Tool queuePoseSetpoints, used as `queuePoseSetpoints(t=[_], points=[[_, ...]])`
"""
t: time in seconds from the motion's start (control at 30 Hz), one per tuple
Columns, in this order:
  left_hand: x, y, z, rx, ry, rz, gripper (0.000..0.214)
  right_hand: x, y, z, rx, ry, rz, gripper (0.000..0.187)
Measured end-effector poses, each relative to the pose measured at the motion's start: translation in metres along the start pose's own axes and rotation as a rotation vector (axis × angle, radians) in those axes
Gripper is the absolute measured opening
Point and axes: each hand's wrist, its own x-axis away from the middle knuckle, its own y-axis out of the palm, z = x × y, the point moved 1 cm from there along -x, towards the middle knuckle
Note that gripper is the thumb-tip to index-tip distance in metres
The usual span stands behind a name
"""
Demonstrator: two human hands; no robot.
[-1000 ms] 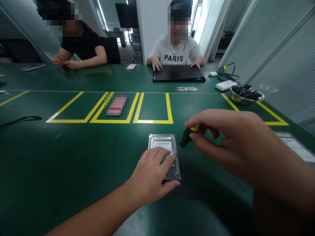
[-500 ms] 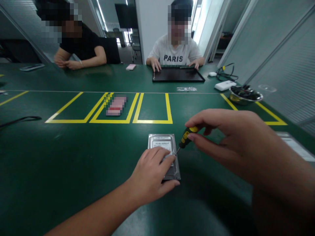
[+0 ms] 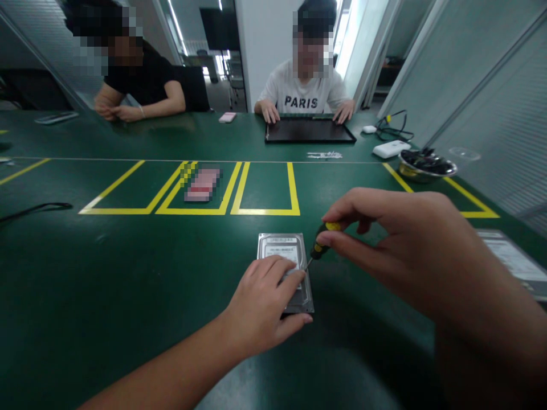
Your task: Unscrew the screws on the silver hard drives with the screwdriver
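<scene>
A silver hard drive (image 3: 282, 249) lies flat on the green table (image 3: 128, 273) in front of me. My left hand (image 3: 265, 304) rests on its near half, fingers pressed down and thumb along the near edge, holding it still. My right hand (image 3: 405, 245) pinches a small screwdriver (image 3: 319, 242) with a black and yellow handle. Its thin tip touches the drive's right edge, near the middle. Much of the handle is hidden by my fingers.
Yellow tape boxes (image 3: 192, 191) mark the table beyond the drive. A metal bowl (image 3: 427, 164) and a white box (image 3: 391, 149) sit far right, a label sheet (image 3: 513, 262) near right. Two people sit opposite, one with hands on a black laptop (image 3: 308, 130). A black cable (image 3: 36, 209) lies left.
My right fingers have shifted slightly round the screwdriver handle, covering more of it. The drive and my left hand have stayed put. The person opposite moved their hands on the laptop.
</scene>
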Motion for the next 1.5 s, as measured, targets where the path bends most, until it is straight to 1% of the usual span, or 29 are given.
queuePoseSetpoints(t=[0.1, 0.33, 0.83, 1.27, 1.5], points=[[0.0003, 0.0003, -0.0003, 0.002, -0.003, -0.001, 0.06, 0.0001, 0.0002, 0.0005, -0.004, 0.004, 0.003, 0.006], [0.0005, -0.0005, 0.0001, 0.0, -0.006, -0.004, 0.06, -0.003, -0.0002, 0.0034, 0.007, -0.036, -0.049, 0.007], [-0.0004, -0.0006, -0.0008, -0.015, 0.01, 0.008, 0.061, 0.0002, -0.0003, 0.0029, 0.035, -0.068, 0.032, 0.003], [0.0005, 0.0005, -0.0018, -0.01, 0.009, 0.0, 0.06, -0.0006, -0.002, 0.0041, -0.024, -0.094, 0.014, 0.009], [0.0013, -0.0001, -0.0014, -0.015, 0.017, 0.005, 0.061, -0.0001, -0.0017, 0.004, -0.007, -0.092, 0.004, 0.009]])
